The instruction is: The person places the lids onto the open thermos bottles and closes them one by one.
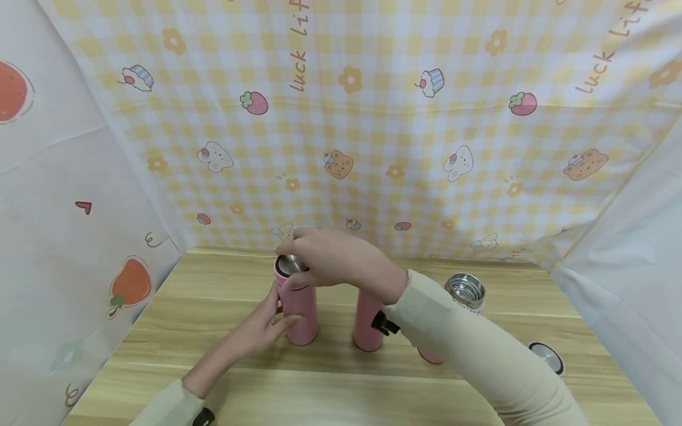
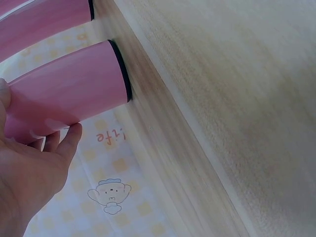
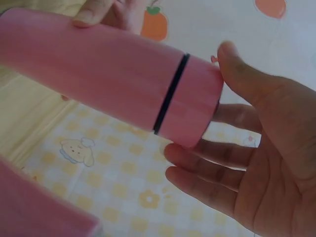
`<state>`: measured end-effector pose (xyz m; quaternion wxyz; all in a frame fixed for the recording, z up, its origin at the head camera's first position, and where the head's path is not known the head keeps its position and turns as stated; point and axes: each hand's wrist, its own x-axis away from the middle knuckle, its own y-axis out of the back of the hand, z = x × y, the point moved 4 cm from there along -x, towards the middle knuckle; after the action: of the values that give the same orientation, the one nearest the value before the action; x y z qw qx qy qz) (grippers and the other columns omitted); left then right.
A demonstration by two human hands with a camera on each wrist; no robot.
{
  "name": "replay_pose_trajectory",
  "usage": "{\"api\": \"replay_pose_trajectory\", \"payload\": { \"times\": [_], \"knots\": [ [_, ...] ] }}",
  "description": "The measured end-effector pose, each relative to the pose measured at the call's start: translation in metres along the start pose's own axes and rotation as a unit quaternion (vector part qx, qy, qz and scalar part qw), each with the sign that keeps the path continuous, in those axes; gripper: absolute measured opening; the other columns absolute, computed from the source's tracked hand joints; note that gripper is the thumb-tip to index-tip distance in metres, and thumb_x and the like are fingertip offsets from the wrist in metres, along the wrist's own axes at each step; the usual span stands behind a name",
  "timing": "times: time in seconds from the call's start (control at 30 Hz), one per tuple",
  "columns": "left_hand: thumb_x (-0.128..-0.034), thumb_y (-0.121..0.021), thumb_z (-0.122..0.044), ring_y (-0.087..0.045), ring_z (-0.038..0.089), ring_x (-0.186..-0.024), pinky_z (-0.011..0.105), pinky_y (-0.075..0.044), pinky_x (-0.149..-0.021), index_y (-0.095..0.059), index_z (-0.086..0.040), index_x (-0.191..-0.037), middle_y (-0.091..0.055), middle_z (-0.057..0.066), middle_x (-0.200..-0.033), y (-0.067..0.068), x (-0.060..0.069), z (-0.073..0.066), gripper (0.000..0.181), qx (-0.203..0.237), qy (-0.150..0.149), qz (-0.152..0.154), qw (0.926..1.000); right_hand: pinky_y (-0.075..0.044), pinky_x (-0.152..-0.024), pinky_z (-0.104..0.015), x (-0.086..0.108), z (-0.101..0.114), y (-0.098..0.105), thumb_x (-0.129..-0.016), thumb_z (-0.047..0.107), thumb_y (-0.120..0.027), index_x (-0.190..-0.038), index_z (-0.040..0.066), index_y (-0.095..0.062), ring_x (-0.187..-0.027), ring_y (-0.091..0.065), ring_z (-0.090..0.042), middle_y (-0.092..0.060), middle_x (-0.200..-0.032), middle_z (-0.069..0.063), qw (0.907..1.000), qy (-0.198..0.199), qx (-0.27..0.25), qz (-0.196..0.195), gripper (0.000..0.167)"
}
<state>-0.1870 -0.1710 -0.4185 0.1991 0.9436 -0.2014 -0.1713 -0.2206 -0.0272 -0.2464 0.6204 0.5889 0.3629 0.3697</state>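
Upright at the left of the table stands a pink thermos bottle (image 1: 301, 316). My left hand (image 1: 261, 331) grips its body, thumb on the near side and fingers round the other. Its pink lid (image 3: 192, 101), with a silver disc on top, sits on the bottle above a black ring. Around the lid, my right hand (image 3: 276, 158) has its thumb and fingers spread, fairly straight and loose; the fingers' contact is partly hidden. To the right is a second pink bottle (image 1: 366, 322), its top hidden behind my right wrist.
Farther right, a third pink bottle shows its bare steel mouth (image 1: 465, 290), its body partly behind my right sleeve (image 1: 469, 343). A loose lid (image 1: 546, 357) lies on the wooden table (image 1: 341, 396) at far right. Patterned cloth (image 1: 373, 136) hangs behind, and white cloth at both sides.
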Motion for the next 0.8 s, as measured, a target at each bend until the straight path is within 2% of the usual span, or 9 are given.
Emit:
{"api": "replay_pose_trajectory", "payload": {
  "times": [0.1, 0.27, 0.33, 0.47, 0.67, 0.8],
  "knots": [
    [-0.1031, -0.063, -0.018, -0.032, 0.037, -0.143, 0.053, -0.042, -0.106, 0.004, -0.02, -0.162, -0.013, 0.01, -0.165, 0.0, -0.0015, 0.0001, 0.089, 0.006, -0.007, 0.0, 1.0, -0.05, -0.074, -0.021, 0.0025, -0.0031, 0.003, -0.09, 0.039, -0.079, -0.134, 0.018, -0.065, -0.091, -0.058, -0.01, -0.059, -0.115, 0.001, 0.9989, 0.026, -0.038, 0.009, 0.051],
    [-0.1031, -0.063, -0.016, -0.033, 0.03, -0.143, 0.049, -0.042, -0.108, 0.003, -0.022, -0.163, -0.019, 0.008, -0.163, 0.0002, -0.0021, -0.0008, 0.089, -0.002, -0.016, -0.001, 0.9999, -0.046, -0.09, -0.019, 0.0033, -0.004, 0.0055, -0.093, 0.008, -0.076, -0.143, 0.014, -0.06, -0.117, -0.054, -0.01, -0.056, -0.139, -0.001, 0.9918, 0.081, -0.089, 0.042, 0.053],
    [-0.1031, -0.063, -0.016, -0.033, 0.03, -0.143, 0.048, -0.042, -0.108, 0.003, -0.022, -0.163, -0.018, 0.008, -0.164, 0.0003, -0.0017, -0.0008, 0.089, -0.007, -0.017, -0.004, 0.9998, -0.046, -0.091, -0.019, 0.0025, -0.0035, 0.0044, -0.093, 0.0, -0.074, -0.144, 0.013, -0.059, -0.118, -0.053, -0.01, -0.056, -0.14, 0.0, 0.9889, 0.097, -0.1, 0.052, 0.055],
    [-0.103, -0.063, -0.016, -0.033, 0.032, -0.143, 0.05, -0.042, -0.107, 0.001, -0.018, -0.163, -0.018, 0.011, -0.164, 0.0001, -0.0013, -0.0007, 0.087, -0.013, -0.02, -0.006, 0.9997, -0.045, -0.09, -0.017, 0.0015, -0.0041, -0.0002, -0.091, -0.007, -0.072, -0.144, 0.012, -0.058, -0.115, -0.054, -0.008, -0.058, -0.138, 0.002, 0.9861, 0.106, -0.116, 0.054, 0.059],
    [-0.1034, -0.061, -0.012, -0.036, 0.036, -0.14, 0.053, -0.044, -0.106, 0.0, -0.014, -0.162, -0.022, 0.015, -0.161, -0.0001, -0.0011, -0.0002, 0.085, -0.02, -0.038, -0.01, 0.999, -0.044, -0.092, -0.016, 0.0013, -0.0048, -0.0041, -0.091, -0.009, -0.07, -0.144, 0.011, -0.059, -0.117, -0.053, -0.008, -0.059, -0.135, 0.001, 0.987, 0.11, -0.111, 0.04, 0.058],
    [-0.1031, -0.061, -0.011, -0.037, 0.037, -0.14, 0.052, -0.044, -0.105, 0.001, -0.018, -0.163, -0.022, 0.015, -0.161, -0.0003, -0.0016, -0.0004, 0.086, -0.014, -0.042, -0.013, 0.9989, -0.045, -0.09, -0.017, 0.0012, -0.0037, -0.0035, -0.092, -0.009, -0.067, -0.144, 0.011, -0.059, -0.115, -0.055, -0.008, -0.06, -0.135, 0.002, 0.9891, 0.101, -0.101, 0.037, 0.057]
  ]
}}
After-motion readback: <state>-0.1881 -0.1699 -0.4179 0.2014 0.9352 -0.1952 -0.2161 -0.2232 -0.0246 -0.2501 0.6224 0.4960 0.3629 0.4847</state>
